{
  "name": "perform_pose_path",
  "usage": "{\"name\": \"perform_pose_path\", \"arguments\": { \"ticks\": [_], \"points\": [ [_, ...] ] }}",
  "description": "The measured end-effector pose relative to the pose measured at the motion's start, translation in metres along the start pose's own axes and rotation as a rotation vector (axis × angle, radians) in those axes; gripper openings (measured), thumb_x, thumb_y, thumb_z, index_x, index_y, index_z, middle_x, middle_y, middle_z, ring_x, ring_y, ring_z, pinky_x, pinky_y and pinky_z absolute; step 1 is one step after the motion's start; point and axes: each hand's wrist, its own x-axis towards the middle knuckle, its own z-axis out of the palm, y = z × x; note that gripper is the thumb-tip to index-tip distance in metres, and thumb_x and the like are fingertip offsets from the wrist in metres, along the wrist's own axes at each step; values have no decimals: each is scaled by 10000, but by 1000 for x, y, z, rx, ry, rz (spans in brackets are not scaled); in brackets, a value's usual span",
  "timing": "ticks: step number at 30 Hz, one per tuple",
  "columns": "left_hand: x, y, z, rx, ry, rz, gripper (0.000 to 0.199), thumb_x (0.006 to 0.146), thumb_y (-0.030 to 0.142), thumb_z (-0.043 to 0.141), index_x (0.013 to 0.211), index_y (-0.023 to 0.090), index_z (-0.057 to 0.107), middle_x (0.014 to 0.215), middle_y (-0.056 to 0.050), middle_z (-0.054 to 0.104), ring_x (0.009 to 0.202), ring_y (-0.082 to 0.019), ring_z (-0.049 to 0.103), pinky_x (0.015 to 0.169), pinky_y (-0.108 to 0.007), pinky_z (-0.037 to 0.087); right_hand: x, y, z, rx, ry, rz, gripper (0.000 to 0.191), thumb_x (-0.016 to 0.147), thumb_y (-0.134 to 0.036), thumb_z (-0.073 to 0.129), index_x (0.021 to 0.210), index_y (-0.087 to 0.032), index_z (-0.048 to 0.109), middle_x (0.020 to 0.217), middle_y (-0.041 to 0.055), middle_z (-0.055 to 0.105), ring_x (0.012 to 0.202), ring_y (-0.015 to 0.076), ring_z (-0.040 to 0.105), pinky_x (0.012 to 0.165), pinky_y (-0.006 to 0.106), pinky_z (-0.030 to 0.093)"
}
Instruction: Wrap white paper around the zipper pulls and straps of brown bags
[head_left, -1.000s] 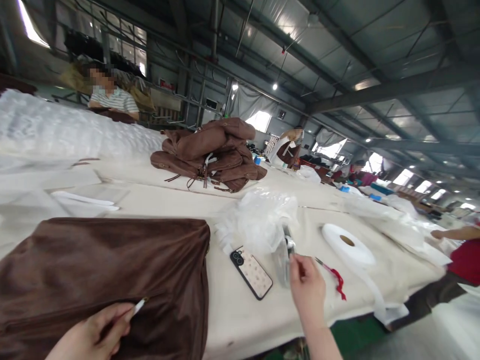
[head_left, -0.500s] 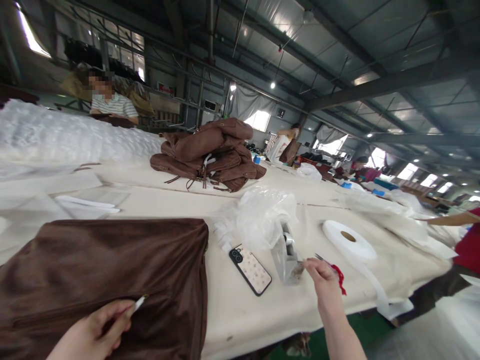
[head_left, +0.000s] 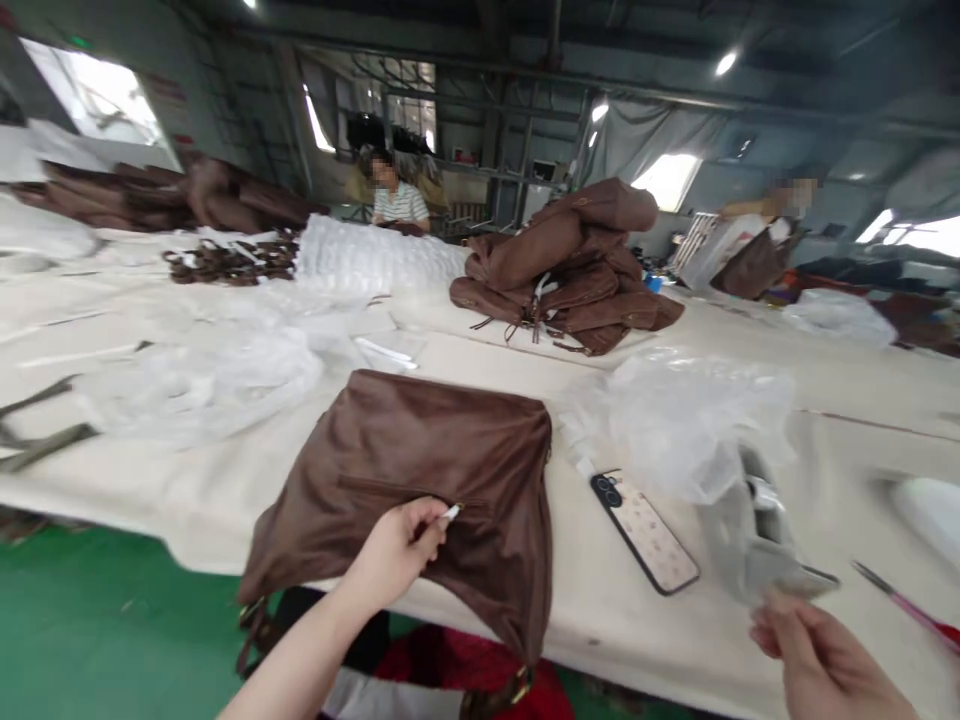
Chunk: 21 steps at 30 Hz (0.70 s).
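A brown leather-look bag (head_left: 442, 430) lies on the table in front of me, its strap and lower edge hanging over the front. My left hand (head_left: 405, 550) is closed in a pinch on the white-wrapped zipper pull (head_left: 451, 511) of the bag's pocket zip. To the right stands a grey tape dispenser (head_left: 761, 535), partly under clear plastic. My right hand (head_left: 821, 655) is close to its front end, thumb and fingers pressed together. Whatever they may hold is too blurred to make out. Between the hands lies a phone (head_left: 656, 540) in a patterned case.
Crumpled clear plastic bags (head_left: 675, 410) lie behind the phone. Farther back is a pile of brown bags (head_left: 570, 270). Scissors (head_left: 900, 605) and a white roll (head_left: 934, 510) are at the right. A person (head_left: 401, 200) in a striped top is across the table.
My view has swung left, so the things on the table appear farther right. My right hand has come down slightly from the dispenser's front end. The left hand keeps its pinch.
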Motion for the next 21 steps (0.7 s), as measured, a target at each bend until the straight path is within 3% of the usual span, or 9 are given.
{"name": "perform_pose_path", "arguments": {
  "ticks": [2, 5, 8, 10, 13, 21],
  "points": [
    [-3, 3, 4, 64, 89, 54, 193, 835, 300, 477, 776, 181, 617, 640, 9, 588, 587, -125, 561, 582, -213, 429, -33, -48, 34, 182, -248, -37, 338, 747, -543, 626, 851, -224, 672, 660, 51, 683, 638, 231, 647, 624, 330, 495],
    [-8, 5, 8, 146, 153, 98, 165, 804, 191, 472, 791, 186, 637, 665, 5, 625, 615, -132, 587, 607, -220, 441, -87, -128, 93, 457, -800, -139, 336, 805, -538, 588, 743, -209, 615, 588, 15, 606, 548, 163, 573, 554, 275, 469],
    [-10, 2, 11, 158, 205, 137, 170, 783, 126, 473, 870, 190, 604, 696, 6, 658, 638, -139, 616, 644, -234, 466, -119, -178, 144, 627, -1084, -103, 331, 812, -509, 601, 718, -192, 577, 568, -13, 573, 482, 111, 514, 484, 229, 417],
    [-11, -3, 13, 131, 258, 165, 218, 798, 125, 483, 998, 192, 537, 720, 7, 670, 657, -149, 635, 668, -255, 490, -128, -189, 167, 672, -1144, -59, 339, 789, -502, 620, 693, -183, 559, 520, -36, 536, 432, 84, 466, 442, 207, 376],
    [-11, -11, 16, 130, 286, 185, 232, 842, 164, 480, 1067, 200, 441, 729, 6, 666, 680, -168, 651, 670, -281, 508, -129, -187, 184, 662, -1175, 6, 330, 753, -487, 641, 687, -174, 561, 487, -56, 509, 381, 61, 417, 387, 186, 311],
    [-15, -11, 17, 213, 282, 207, 194, 880, 186, 469, 1070, 221, 446, 782, 5, 685, 703, -171, 665, 680, -281, 498, -124, -186, 183, 602, -1205, 104, 232, 720, -377, 638, 668, -169, 550, 458, -71, 500, 346, 49, 405, 338, 162, 260]
  ]
}}
